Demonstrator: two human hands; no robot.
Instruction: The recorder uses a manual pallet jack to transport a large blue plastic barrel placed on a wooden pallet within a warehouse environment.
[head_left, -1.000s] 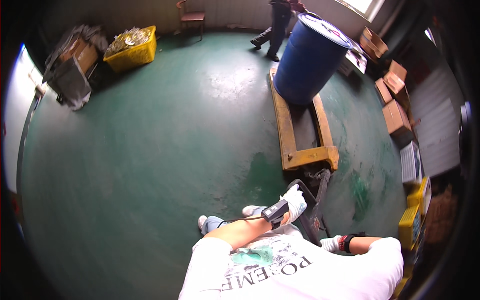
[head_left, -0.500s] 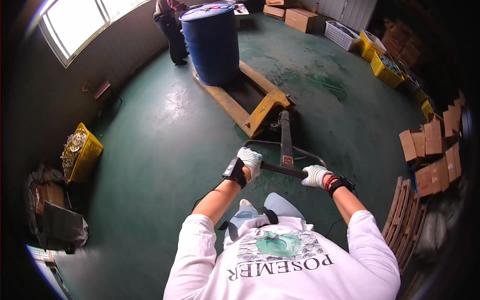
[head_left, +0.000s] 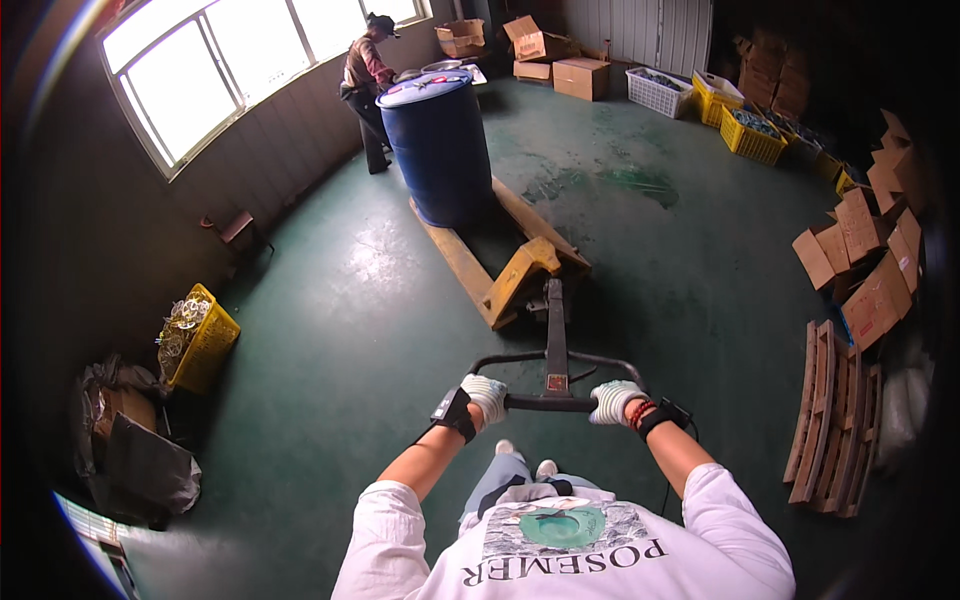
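Observation:
A yellow pallet jack [head_left: 515, 275] stands on the green floor ahead of me. Its black loop handle [head_left: 553, 401] is gripped at both ends: my left hand [head_left: 487, 397] in a white glove holds the left side, my right hand [head_left: 615, 401] in a white glove holds the right side. A big blue drum [head_left: 438, 150] with a lid stands upright on the far end of the forks.
A person [head_left: 366, 85] stands behind the drum by the window. A yellow crate [head_left: 200, 336] and dark bags [head_left: 135, 450] lie at the left wall. Wooden pallets [head_left: 830, 420] and cardboard boxes [head_left: 860, 250] line the right. More yellow crates [head_left: 750, 135] sit at the back.
The view has swung round so the jack and drum now lie straight ahead. My right hand came onto the handle; both hands now grip it.

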